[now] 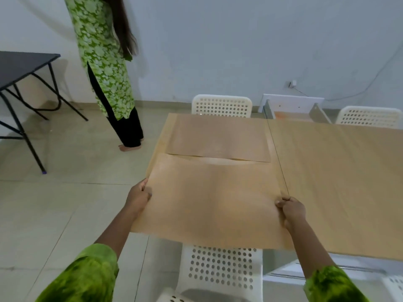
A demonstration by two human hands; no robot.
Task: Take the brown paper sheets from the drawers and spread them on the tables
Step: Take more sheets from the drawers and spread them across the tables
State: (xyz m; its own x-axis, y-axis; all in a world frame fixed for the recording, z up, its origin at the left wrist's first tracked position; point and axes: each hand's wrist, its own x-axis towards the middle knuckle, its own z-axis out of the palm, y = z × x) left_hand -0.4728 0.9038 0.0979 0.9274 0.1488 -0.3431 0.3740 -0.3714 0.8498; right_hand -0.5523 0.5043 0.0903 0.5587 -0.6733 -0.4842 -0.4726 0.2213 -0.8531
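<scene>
Spreading step in hand, judged from the lie of things. Far left: black folding table, well clear; beside it a second person standing on the tiled floor. Left hand closed on the left edge of the held brown paper sheet, thumb on top. Sheet held low over the near end of the left table, near edge overhanging the white perforated chair; another sheet already flat beyond it (edges almost touching). Right hand pinched shut on the right edge. Next, probably: lowered flat, squared to the table edge, smoothed. Further right: bare second table, open drawer behind, more chairs. Nothing blocking.
</scene>
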